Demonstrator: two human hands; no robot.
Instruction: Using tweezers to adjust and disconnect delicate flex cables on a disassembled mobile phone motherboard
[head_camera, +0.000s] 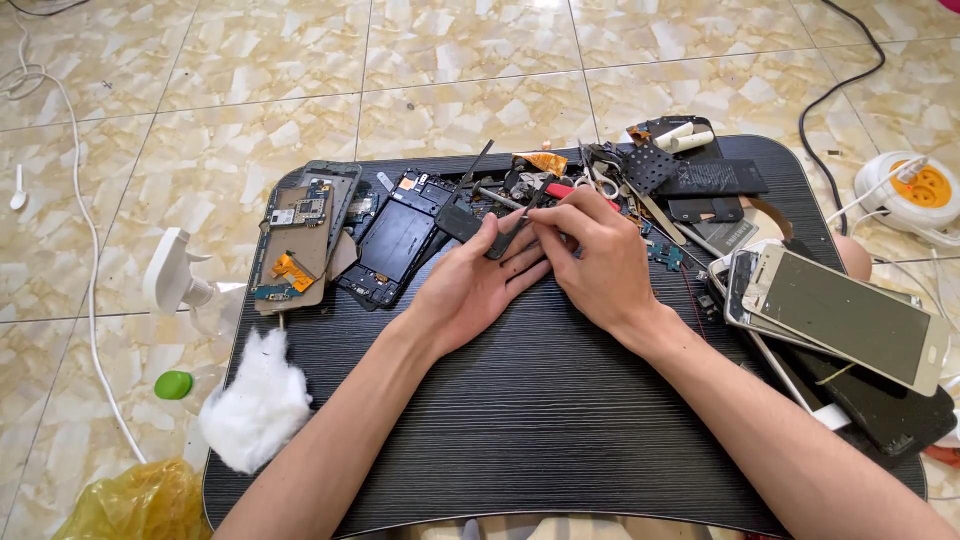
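The left hand (475, 285) has its grip closed on a small dark phone part (503, 243), palm up. The right hand (597, 250) pinches a thin tool (520, 205) against that part. Both rest on the black bench (540, 420), near an opened phone frame (397, 245) and white-faced phones (845, 315).

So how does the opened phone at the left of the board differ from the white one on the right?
The opened phone shows bare circuit parts and an orange ribbon; the white phone shows an intact grey screen. The opened phone lies beside other frames, while the white phone tops a stack. Both rest on the black board.
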